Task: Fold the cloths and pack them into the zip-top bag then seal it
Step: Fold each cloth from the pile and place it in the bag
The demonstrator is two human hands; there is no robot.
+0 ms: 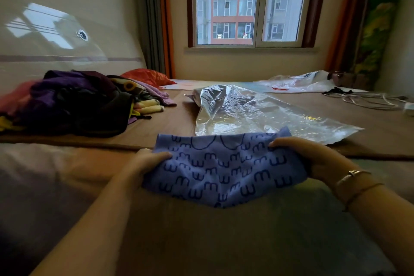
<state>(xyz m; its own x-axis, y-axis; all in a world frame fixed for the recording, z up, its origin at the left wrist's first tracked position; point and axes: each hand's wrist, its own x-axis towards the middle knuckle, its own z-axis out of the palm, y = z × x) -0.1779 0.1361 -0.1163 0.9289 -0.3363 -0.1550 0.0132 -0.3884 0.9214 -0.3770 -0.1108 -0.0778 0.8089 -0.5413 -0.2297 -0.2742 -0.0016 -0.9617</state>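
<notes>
On the left side of the bed (174,116), toward its far edge, a heap of cloths (74,101) lies in purple, dark, yellow and orange folds, well apart from both hands. Nearer the middle, the left hand (147,163) grips the left end of a blue patterned cloth (224,170), thumb on top and pointing right, the other fingers hidden beneath the fabric. The cloth stretches between the two hands, lifted above the bed's near part; its lower edge sags to a point at the centre. Just beyond its far edge, the clear zip-top bag (257,110) lies flat and crinkled on the bed, running toward the far right; whether its mouth is sealed cannot be told. The right hand (313,159) clamps the cloth's right end, fingers curled over the top of the fabric, with thin bracelets (351,177) at the wrist. At the bed's far right corner lie a white plastic bag (302,83) and a coiled white cable (369,98).
</notes>
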